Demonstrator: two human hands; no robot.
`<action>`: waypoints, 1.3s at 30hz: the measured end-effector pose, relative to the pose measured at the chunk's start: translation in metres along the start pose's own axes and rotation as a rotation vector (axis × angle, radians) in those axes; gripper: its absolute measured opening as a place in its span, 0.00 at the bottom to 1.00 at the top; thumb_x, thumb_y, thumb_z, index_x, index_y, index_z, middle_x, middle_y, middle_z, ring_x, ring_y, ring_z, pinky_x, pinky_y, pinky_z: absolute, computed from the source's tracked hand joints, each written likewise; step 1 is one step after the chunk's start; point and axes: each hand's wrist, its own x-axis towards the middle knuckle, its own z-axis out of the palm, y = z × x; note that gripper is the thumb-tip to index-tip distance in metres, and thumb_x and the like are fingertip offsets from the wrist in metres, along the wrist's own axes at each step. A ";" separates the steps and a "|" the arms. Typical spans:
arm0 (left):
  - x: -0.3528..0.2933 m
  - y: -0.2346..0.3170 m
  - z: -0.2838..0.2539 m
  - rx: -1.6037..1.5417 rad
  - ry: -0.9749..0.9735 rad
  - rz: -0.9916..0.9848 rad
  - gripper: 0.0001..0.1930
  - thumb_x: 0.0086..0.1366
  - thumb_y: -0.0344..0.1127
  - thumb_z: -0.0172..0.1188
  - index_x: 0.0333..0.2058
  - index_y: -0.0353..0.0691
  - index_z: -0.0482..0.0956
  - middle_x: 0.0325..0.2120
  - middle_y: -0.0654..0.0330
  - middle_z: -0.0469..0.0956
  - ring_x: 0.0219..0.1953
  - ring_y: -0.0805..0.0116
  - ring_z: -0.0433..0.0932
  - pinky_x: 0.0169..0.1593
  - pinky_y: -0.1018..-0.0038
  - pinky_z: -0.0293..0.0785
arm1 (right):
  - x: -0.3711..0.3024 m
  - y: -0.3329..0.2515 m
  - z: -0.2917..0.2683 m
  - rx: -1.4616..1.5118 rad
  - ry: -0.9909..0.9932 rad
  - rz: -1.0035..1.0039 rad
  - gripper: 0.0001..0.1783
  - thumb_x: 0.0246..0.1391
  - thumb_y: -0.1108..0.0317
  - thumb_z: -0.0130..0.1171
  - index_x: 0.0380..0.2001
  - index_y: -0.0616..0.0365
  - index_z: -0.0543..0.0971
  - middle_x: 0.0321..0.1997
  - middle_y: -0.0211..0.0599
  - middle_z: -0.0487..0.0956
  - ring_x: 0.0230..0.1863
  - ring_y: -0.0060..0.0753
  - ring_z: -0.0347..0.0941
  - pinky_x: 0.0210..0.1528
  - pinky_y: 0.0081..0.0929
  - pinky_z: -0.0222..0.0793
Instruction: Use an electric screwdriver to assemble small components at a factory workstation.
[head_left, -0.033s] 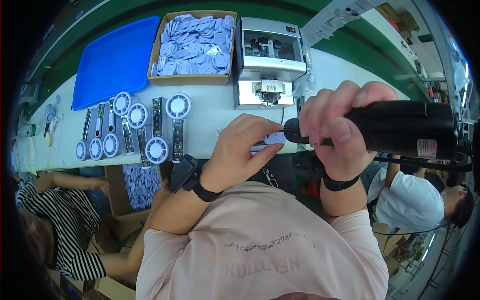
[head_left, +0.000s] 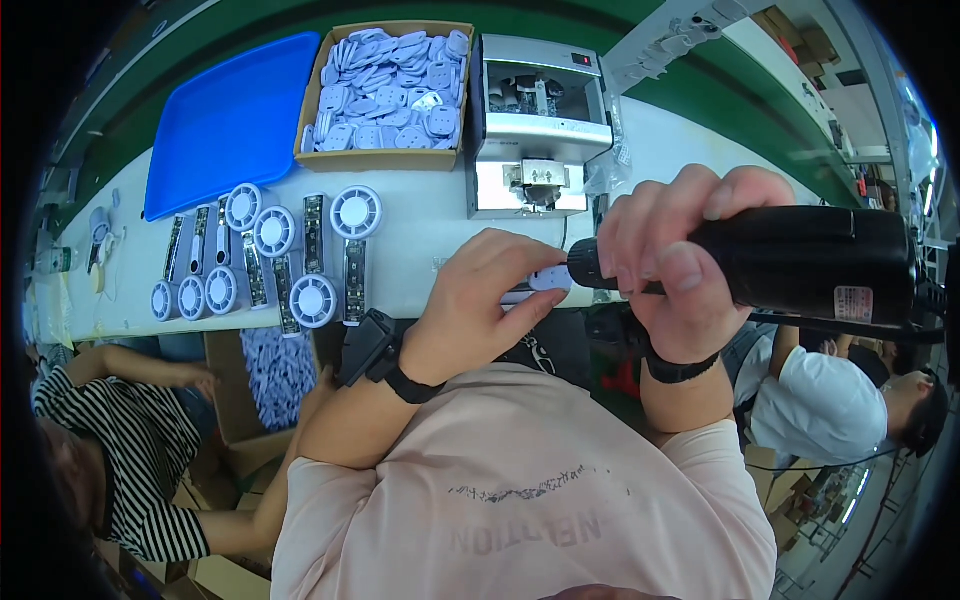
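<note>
A black electric screwdriver [head_left: 810, 262] lies nearly level in my right hand [head_left: 690, 260], its fingers wrapped round the front of the body. The nose of the tool points left, at a small pale lavender plastic part [head_left: 549, 279]. My left hand [head_left: 490, 290] pinches that part between thumb and fingers at the table's near edge. Much of the part is hidden behind these fingers, and I cannot make out a screw. Left of my hands, several pale handheld fans [head_left: 357, 213] lie in rows, with green circuit boards showing in some handles.
Behind the fans stand a blue tray [head_left: 230, 120] and a cardboard box [head_left: 385, 160] full of pale plastic parts. A silver screw feeder [head_left: 545, 130] stands beyond my hands. At lower left, a person in a striped shirt [head_left: 150, 450] sits by another box [head_left: 235, 400]; another person [head_left: 820, 400] is at right.
My right hand and the screwdriver have shifted very slightly downward. At lower left, the box of parts has moved a little to the left. My left hand stays nearly where it was.
</note>
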 end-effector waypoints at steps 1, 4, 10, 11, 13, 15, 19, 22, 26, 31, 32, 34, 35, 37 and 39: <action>0.000 0.001 0.001 0.003 -0.003 0.002 0.17 0.58 0.30 0.74 0.46 0.37 0.83 0.39 0.52 0.84 0.41 0.49 0.82 0.45 0.61 0.78 | 0.002 0.000 -0.002 -0.022 -0.039 0.008 0.22 0.60 0.73 0.65 0.53 0.54 0.68 0.29 0.34 0.71 0.24 0.30 0.69 0.28 0.32 0.71; -0.003 0.002 0.000 -0.027 0.009 -0.075 0.17 0.58 0.31 0.74 0.46 0.37 0.83 0.39 0.52 0.84 0.41 0.50 0.82 0.45 0.62 0.78 | 0.007 -0.002 -0.009 -0.065 -0.104 0.023 0.21 0.60 0.73 0.64 0.53 0.54 0.68 0.29 0.34 0.71 0.24 0.30 0.69 0.28 0.33 0.71; -0.020 0.000 -0.002 0.014 0.029 -0.041 0.19 0.58 0.31 0.75 0.48 0.37 0.83 0.42 0.53 0.85 0.42 0.50 0.82 0.47 0.62 0.78 | 0.018 0.016 -0.022 0.098 0.032 -0.017 0.18 0.60 0.74 0.65 0.50 0.56 0.70 0.28 0.33 0.72 0.23 0.29 0.70 0.29 0.31 0.71; -0.021 0.000 -0.001 0.019 0.033 -0.019 0.19 0.58 0.31 0.75 0.48 0.37 0.82 0.42 0.54 0.85 0.43 0.50 0.82 0.47 0.62 0.78 | 0.016 0.026 -0.024 0.069 0.087 -0.062 0.17 0.60 0.74 0.65 0.49 0.57 0.71 0.27 0.34 0.72 0.23 0.29 0.70 0.29 0.31 0.72; -0.021 -0.002 -0.001 0.030 0.043 0.027 0.20 0.57 0.31 0.76 0.48 0.37 0.82 0.44 0.54 0.85 0.44 0.51 0.83 0.48 0.62 0.79 | 0.006 0.052 -0.027 -0.037 0.102 -0.008 0.16 0.59 0.76 0.64 0.48 0.58 0.71 0.28 0.35 0.74 0.24 0.30 0.72 0.29 0.31 0.73; -0.021 -0.002 -0.002 0.037 0.034 0.026 0.20 0.57 0.31 0.76 0.48 0.37 0.82 0.44 0.54 0.85 0.44 0.51 0.83 0.48 0.62 0.79 | -0.004 0.068 -0.025 -0.138 0.114 0.050 0.15 0.59 0.78 0.63 0.47 0.60 0.71 0.28 0.37 0.75 0.24 0.30 0.73 0.30 0.31 0.74; -0.023 -0.002 -0.005 0.031 0.006 0.019 0.21 0.57 0.31 0.76 0.49 0.37 0.82 0.45 0.53 0.86 0.46 0.51 0.83 0.50 0.62 0.79 | -0.012 0.077 -0.022 -0.334 0.139 0.339 0.14 0.59 0.80 0.62 0.46 0.61 0.71 0.29 0.40 0.78 0.25 0.32 0.75 0.31 0.32 0.76; -0.026 -0.002 -0.007 0.009 -0.021 0.004 0.20 0.59 0.30 0.75 0.49 0.35 0.81 0.48 0.51 0.86 0.47 0.51 0.84 0.51 0.63 0.79 | -0.013 0.064 -0.025 -0.075 0.243 0.110 0.14 0.58 0.82 0.62 0.45 0.61 0.71 0.29 0.40 0.78 0.25 0.32 0.75 0.31 0.32 0.76; -0.024 -0.004 -0.006 0.018 -0.034 0.027 0.20 0.59 0.30 0.75 0.49 0.36 0.81 0.48 0.51 0.86 0.48 0.52 0.84 0.52 0.63 0.79 | -0.001 0.070 -0.022 -0.119 0.270 0.063 0.14 0.58 0.83 0.62 0.44 0.61 0.71 0.30 0.40 0.78 0.24 0.32 0.75 0.31 0.32 0.76; -0.026 -0.002 -0.006 -0.004 -0.021 0.021 0.22 0.57 0.30 0.76 0.49 0.37 0.81 0.45 0.53 0.85 0.46 0.52 0.82 0.50 0.62 0.78 | 0.000 0.072 -0.027 -0.169 0.199 0.150 0.15 0.58 0.83 0.62 0.45 0.60 0.70 0.30 0.40 0.78 0.24 0.33 0.74 0.31 0.34 0.76; -0.028 -0.002 -0.006 -0.016 -0.032 0.009 0.21 0.58 0.29 0.76 0.50 0.37 0.81 0.46 0.52 0.86 0.47 0.52 0.83 0.51 0.62 0.78 | -0.001 0.069 -0.028 -0.137 0.195 0.125 0.15 0.58 0.83 0.62 0.45 0.60 0.70 0.30 0.40 0.78 0.25 0.33 0.75 0.31 0.33 0.76; -0.027 -0.002 -0.006 -0.029 -0.049 -0.001 0.21 0.58 0.28 0.75 0.50 0.36 0.81 0.48 0.50 0.86 0.48 0.52 0.83 0.53 0.62 0.79 | -0.002 0.065 -0.030 -0.076 0.190 0.074 0.16 0.58 0.83 0.63 0.45 0.60 0.70 0.30 0.40 0.78 0.25 0.33 0.75 0.31 0.33 0.76; -0.026 -0.003 -0.005 -0.021 -0.039 0.015 0.21 0.57 0.29 0.76 0.50 0.37 0.81 0.47 0.52 0.86 0.47 0.52 0.83 0.51 0.62 0.79 | -0.001 0.064 -0.030 -0.077 0.196 0.072 0.16 0.58 0.83 0.63 0.45 0.60 0.70 0.30 0.40 0.78 0.25 0.33 0.75 0.31 0.33 0.76; -0.022 -0.005 -0.005 -0.008 -0.021 0.049 0.23 0.55 0.30 0.77 0.50 0.38 0.81 0.45 0.55 0.85 0.45 0.52 0.82 0.49 0.62 0.78 | 0.004 0.064 -0.028 -0.104 0.201 0.021 0.16 0.58 0.83 0.63 0.46 0.60 0.71 0.30 0.40 0.78 0.25 0.33 0.76 0.31 0.32 0.76; -0.022 -0.007 -0.005 -0.012 -0.028 0.049 0.23 0.55 0.30 0.77 0.50 0.38 0.81 0.45 0.55 0.85 0.45 0.52 0.82 0.49 0.62 0.78 | 0.007 0.068 -0.026 -0.121 0.209 -0.005 0.16 0.58 0.83 0.64 0.46 0.60 0.71 0.30 0.40 0.78 0.26 0.32 0.76 0.31 0.32 0.76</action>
